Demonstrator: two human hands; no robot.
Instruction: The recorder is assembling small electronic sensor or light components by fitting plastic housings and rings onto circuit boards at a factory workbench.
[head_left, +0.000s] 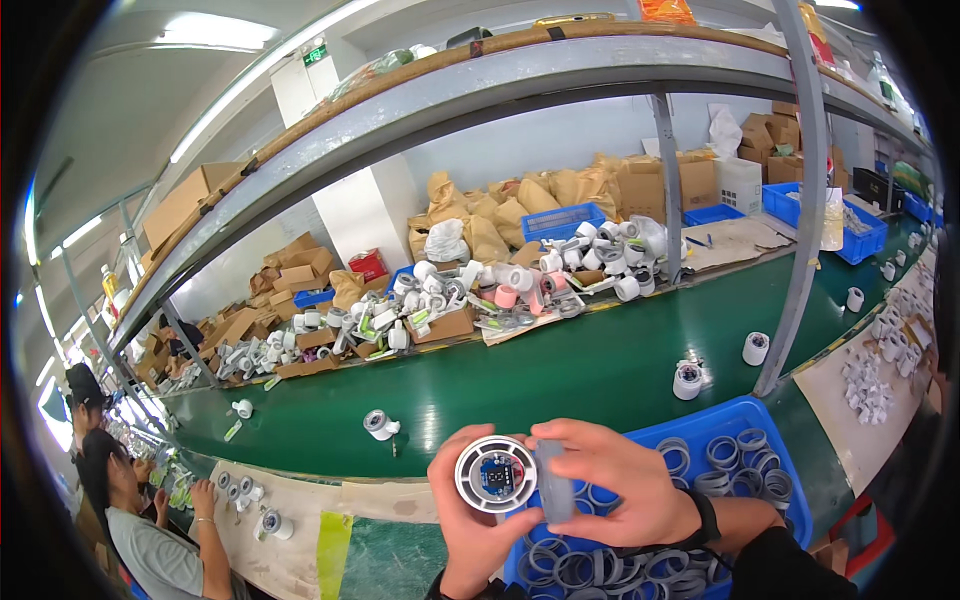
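Note:
My left hand point(462, 530) is closed round a white cylindrical housing point(466, 480), its open end facing me. Inside the housing sits a blue circuit board point(497, 478) with a small display. Right beside it, my right hand point(625, 485) grips a grey ring point(555, 482), seen edge-on between thumb and fingers. Whether the ring touches the housing I cannot tell. Below my right forearm stands a blue crate point(655, 432) holding many loose grey rings point(722, 452).
A green conveyor belt point(540, 365) crosses ahead, carrying scattered white units point(687, 380). Beyond it lie heaped white parts point(600, 255), sacks and cartons. A grey metal post point(800, 200) rises at the right. On the left, a person in grey point(150, 545) works at the bench.

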